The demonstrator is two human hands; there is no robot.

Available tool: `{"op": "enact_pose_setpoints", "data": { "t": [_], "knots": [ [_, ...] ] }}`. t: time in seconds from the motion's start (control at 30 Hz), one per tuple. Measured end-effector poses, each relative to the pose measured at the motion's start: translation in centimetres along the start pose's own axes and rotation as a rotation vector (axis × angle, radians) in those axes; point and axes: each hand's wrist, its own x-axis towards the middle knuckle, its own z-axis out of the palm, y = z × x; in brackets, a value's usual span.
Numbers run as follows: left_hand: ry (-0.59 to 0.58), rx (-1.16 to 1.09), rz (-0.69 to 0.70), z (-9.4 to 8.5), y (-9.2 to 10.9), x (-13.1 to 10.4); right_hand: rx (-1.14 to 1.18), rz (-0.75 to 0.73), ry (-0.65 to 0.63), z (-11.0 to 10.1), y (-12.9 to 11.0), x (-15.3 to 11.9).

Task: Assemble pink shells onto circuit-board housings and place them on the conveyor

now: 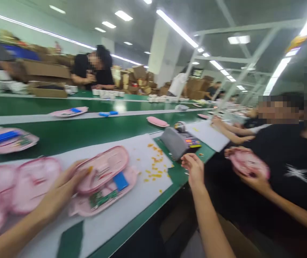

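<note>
My left hand point(71, 182) is closed on the left edge of a pink oval shell point(115, 159), with a small orange piece at a fingertip. Under that shell lies a pink casing point(89, 211) with a blue block point(120, 181) and a green circuit board point(107, 198). Over the table's front edge, my right hand point(193, 166) has its fingers curled together beside a grey device point(173, 143) with a lit red display; whether they hold something is too small to tell. Small orange pieces point(156, 175) are scattered on the white sheet point(139, 204).
More pink shells point(36, 182) lie at the left. Behind them is an open pink casing point(8, 139) with a blue block. A pink case point(157, 122) rests beyond the device. At the right, a person's hands hold a pink shell point(248, 163).
</note>
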Motion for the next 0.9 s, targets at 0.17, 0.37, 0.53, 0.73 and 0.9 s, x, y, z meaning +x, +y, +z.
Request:
{"op": "enact_pose_setpoints", "data": {
  "t": [0.17,0.37,0.53,0.73,0.9],
  "knots": [
    [0.023,-0.382,-0.058,-0.6,-2.0,-0.9,-0.172,-0.469,-0.664,11.2,-0.8,-8.2],
    [0.093,-0.563,-0.052,-0.4,-2.2,-1.0,-0.453,-0.872,-1.117,18.7,1.3,-12.4],
    [0.082,-0.615,-0.083,-0.9,-2.9,-0.8,-0.519,-0.819,-1.127,17.9,2.5,-12.5],
    [0.109,-0.608,0.011,-0.7,-2.7,-1.0,-0.43,-0.85,-1.081,18.4,2.2,-13.6],
    [0.113,-0.647,-0.008,-0.6,-2.7,-1.1,-0.558,-0.912,-1.057,18.5,2.0,-13.5]
  ]
}}
